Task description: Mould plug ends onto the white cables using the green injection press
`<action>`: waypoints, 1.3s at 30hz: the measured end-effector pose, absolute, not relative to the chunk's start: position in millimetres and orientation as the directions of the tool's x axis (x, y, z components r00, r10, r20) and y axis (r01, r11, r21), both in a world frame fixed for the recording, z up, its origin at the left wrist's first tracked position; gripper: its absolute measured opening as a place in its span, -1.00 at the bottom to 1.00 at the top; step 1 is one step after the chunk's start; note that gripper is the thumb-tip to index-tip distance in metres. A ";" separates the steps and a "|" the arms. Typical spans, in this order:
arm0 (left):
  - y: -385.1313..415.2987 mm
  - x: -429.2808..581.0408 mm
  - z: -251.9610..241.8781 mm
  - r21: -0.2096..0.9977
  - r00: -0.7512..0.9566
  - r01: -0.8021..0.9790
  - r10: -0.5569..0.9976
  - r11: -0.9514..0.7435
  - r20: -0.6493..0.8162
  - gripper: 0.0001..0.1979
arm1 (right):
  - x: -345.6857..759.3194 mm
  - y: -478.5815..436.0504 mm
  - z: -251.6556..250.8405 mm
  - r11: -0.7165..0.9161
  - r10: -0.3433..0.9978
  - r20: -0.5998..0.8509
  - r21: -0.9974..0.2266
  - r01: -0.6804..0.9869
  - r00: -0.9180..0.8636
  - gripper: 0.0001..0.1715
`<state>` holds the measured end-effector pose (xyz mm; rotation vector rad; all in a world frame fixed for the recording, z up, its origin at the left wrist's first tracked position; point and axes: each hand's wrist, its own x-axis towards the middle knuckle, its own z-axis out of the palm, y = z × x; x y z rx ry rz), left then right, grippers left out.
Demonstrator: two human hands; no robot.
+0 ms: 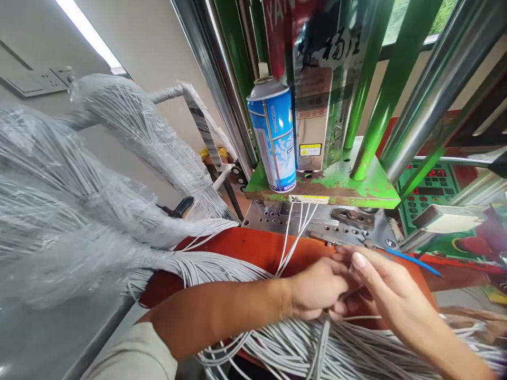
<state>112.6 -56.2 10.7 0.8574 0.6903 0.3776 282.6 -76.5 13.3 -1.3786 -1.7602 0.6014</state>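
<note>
Left hand [317, 289] closed on white wires [301, 343]; right hand [390, 282] fingers curled, grip unclear. Risk: taut strands snagging on steel die plate [261, 216].

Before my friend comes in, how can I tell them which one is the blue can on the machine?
Look for the big green machine with shiny steel posts. On its flat green plate stands a spray can. It is the only blue-and-white thing up there, with a grey top, right beside a shiny metal panel with black writing.
</note>
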 end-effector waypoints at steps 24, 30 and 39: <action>-28.7 67.2 -32.9 0.914 0.518 0.272 0.754 0.302 -0.403 -0.70 | 313.3 -64.9 -36.3 0.236 0.912 0.347 -0.007 0.972 -0.219 -0.75; -29.5 70.1 -22.7 0.889 0.550 0.328 0.701 0.319 -0.454 -0.78 | 289.2 -76.2 -39.6 0.264 0.927 0.313 -0.163 0.951 -0.204 -0.72; -30.9 72.2 -21.9 0.885 0.557 0.364 0.694 0.290 -0.456 -0.75 | 276.6 -77.7 -41.8 0.349 0.910 0.305 -0.194 0.917 -0.282 -0.69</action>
